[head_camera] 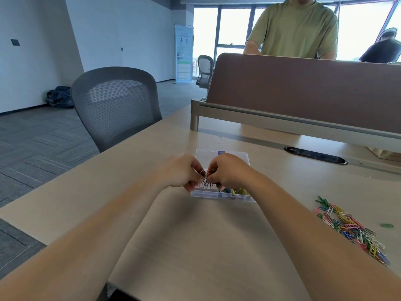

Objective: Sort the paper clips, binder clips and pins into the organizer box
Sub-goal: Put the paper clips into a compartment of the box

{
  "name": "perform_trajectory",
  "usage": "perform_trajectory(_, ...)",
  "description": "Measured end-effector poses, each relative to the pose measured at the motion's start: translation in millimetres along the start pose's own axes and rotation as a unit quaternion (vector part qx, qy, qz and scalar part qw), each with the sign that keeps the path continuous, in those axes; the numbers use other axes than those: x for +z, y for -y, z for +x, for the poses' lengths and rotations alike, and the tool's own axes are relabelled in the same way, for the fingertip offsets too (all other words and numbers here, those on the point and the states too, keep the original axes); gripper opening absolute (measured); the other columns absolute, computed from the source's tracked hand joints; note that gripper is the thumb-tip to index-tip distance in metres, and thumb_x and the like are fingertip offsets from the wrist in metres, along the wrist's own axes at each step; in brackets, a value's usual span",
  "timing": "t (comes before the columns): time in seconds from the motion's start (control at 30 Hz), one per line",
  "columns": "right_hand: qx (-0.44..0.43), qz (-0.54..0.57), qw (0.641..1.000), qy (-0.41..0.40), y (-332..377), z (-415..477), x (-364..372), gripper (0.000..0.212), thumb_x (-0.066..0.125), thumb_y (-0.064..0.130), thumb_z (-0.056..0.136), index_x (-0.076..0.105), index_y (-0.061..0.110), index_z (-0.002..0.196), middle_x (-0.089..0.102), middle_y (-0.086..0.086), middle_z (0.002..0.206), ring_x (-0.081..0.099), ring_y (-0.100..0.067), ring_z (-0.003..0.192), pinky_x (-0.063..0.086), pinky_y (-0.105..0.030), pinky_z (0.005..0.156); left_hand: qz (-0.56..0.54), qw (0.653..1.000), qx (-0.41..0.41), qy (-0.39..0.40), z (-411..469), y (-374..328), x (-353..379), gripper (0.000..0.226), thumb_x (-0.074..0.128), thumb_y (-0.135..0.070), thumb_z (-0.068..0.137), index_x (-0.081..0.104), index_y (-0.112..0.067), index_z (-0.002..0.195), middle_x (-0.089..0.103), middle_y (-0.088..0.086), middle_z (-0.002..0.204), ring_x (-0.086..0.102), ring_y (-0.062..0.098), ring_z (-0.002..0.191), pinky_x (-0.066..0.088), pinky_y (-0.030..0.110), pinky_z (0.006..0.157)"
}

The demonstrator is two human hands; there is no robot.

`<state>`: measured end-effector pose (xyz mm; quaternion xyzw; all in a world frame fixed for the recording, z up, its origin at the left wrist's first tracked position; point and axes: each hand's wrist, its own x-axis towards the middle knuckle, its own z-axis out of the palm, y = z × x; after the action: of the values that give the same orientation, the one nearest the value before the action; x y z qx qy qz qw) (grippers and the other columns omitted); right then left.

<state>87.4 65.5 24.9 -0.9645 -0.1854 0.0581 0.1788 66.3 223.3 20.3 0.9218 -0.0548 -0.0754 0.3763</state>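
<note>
A clear plastic organizer box (204, 194) lies open on the desk, its lid (223, 153) folded back behind it. Above its front left compartment my left hand (184, 172) and my right hand (225, 170) meet, fingertips together. Both pinch a tangled bunch of small binder clips (205, 181) with silver wire handles. Yellow and dark items show in the box's right compartments (237, 192), partly hidden by my right wrist. A heap of coloured paper clips (351, 229) lies on the desk to the right.
A single green clip (387, 225) lies beyond the heap. A brown desk divider (303, 88) stands behind the box, with a cable slot (315, 155) before it. A grey mesh chair (115, 105) stands at the left. A person in a green shirt (293, 27) stands behind the divider.
</note>
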Motion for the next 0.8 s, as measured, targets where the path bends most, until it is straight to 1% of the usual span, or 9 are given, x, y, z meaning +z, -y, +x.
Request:
perform_trajectory(0.07, -0.002, -0.007, 1.0, 0.006, 1.3, 0.5, -2.1, 0.017, 0.068, 0.021, 0.09, 0.075, 0.011, 0.103, 0.075, -0.006, 0.087, 0.069, -0.015, 0.068, 0.055, -0.027, 0.071, -0.001, 1.0, 0.002, 0.002, 0.3, -1.3, 0.4, 0.011, 0.065, -0.007, 0.084, 0.073, -0.01, 0.09, 0.072, 0.011, 0.073, 0.07, 0.021, 0.06, 0.057, 0.025, 0.06)
perform_trajectory(0.17, -0.003, -0.016, 1.0, 0.014, 3.3, 1.1, -4.2, 0.015, 0.067, 0.02, 0.091, 0.074, 0.011, 0.101, 0.075, -0.007, 0.084, 0.067, -0.014, 0.063, 0.05, -0.024, 0.062, 0.013, 1.0, 0.003, 0.0, 0.3, -2.0, 0.4, 0.011, 0.063, -0.007, 0.085, 0.071, -0.009, 0.091, 0.072, 0.01, 0.073, 0.069, 0.017, 0.057, 0.049, 0.017, 0.05)
perform_trajectory(0.3, -0.004, -0.014, 1.0, 0.015, 4.6, 2.0, -2.5, 0.014, 0.069, 0.019, 0.09, 0.074, 0.012, 0.102, 0.072, -0.003, 0.082, 0.066, -0.012, 0.06, 0.046, -0.022, 0.057, 0.022, 1.0, 0.0, 0.0, 0.6, -1.2, 0.3, 0.01, 0.064, -0.008, 0.085, 0.071, -0.005, 0.092, 0.074, 0.013, 0.078, 0.071, 0.018, 0.062, 0.045, 0.013, 0.048)
perform_trajectory(0.4, -0.004, -0.01, 1.0, 0.02, 6.0, 2.5, -1.4, 0.016, 0.069, 0.018, 0.09, 0.073, 0.012, 0.104, 0.074, -0.005, 0.09, 0.067, -0.013, 0.064, 0.046, -0.021, 0.058, 0.033, 0.999, -0.002, -0.001, 0.7, -1.9, 0.3, 0.009, 0.064, -0.009, 0.085, 0.072, -0.005, 0.089, 0.073, 0.01, 0.074, 0.072, 0.017, 0.063, 0.042, 0.009, 0.044)
perform_trajectory(0.47, -0.004, -0.009, 1.0, 0.024, 6.9, 2.3, -1.8, 0.017, 0.069, 0.017, 0.09, 0.073, 0.012, 0.105, 0.073, -0.005, 0.091, 0.068, -0.015, 0.068, 0.049, -0.022, 0.062, 0.036, 0.999, -0.003, 0.002, 1.0, -2.5, 0.7, 0.01, 0.064, -0.009, 0.085, 0.072, -0.004, 0.089, 0.072, 0.008, 0.07, 0.071, 0.014, 0.061, 0.043, 0.009, 0.045)
perform_trajectory(0.6, -0.004, -0.013, 0.999, 0.03, 8.6, 1.0, -3.0, 0.018, 0.071, 0.016, 0.089, 0.073, 0.011, 0.106, 0.07, -0.004, 0.084, 0.07, -0.018, 0.073, 0.053, -0.026, 0.07, 0.053, 0.999, -0.001, -0.001, 2.1, -3.0, 1.5, 0.011, 0.063, -0.009, 0.085, 0.073, -0.005, 0.086, 0.072, 0.004, 0.067, 0.07, 0.01, 0.058, 0.045, 0.011, 0.052)
perform_trajectory(0.67, -0.005, -0.015, 0.999, 0.029, 9.4, 0.5, -3.4, 0.019, 0.071, 0.016, 0.088, 0.072, 0.011, 0.106, 0.073, -0.006, 0.09, 0.071, -0.019, 0.076, 0.054, -0.026, 0.072, 0.062, 0.998, 0.0, -0.002, 2.3, -3.2, 1.4, 0.011, 0.063, -0.01, 0.085, 0.073, -0.008, 0.083, 0.072, 0.004, 0.069, 0.07, 0.011, 0.059, 0.047, 0.014, 0.056)
perform_trajectory(0.77, -0.008, -0.023, 0.999, 0.03, 9.8, 1.0, -3.1, 0.02, 0.073, 0.017, 0.087, 0.072, 0.012, 0.106, 0.074, -0.005, 0.093, 0.07, -0.016, 0.071, 0.053, -0.025, 0.069, 0.077, 0.997, 0.0, 0.001, 3.0, -3.2, 0.9, 0.011, 0.062, -0.012, 0.084, 0.072, -0.01, 0.079, 0.073, 0.005, 0.07, 0.071, 0.011, 0.061, 0.049, 0.02, 0.063)
perform_trajectory(0.8, -0.007, -0.024, 0.999, 0.03, 10.0, 1.2, -2.8, 0.021, 0.073, 0.018, 0.086, 0.072, 0.012, 0.106, 0.075, -0.005, 0.093, 0.07, -0.015, 0.07, 0.054, -0.026, 0.07, 0.082, 0.997, 0.0, 0.001, 3.2, -3.1, 0.8, 0.011, 0.062, -0.013, 0.084, 0.072, -0.009, 0.08, 0.074, 0.005, 0.071, 0.071, 0.011, 0.061, 0.049, 0.021, 0.064)
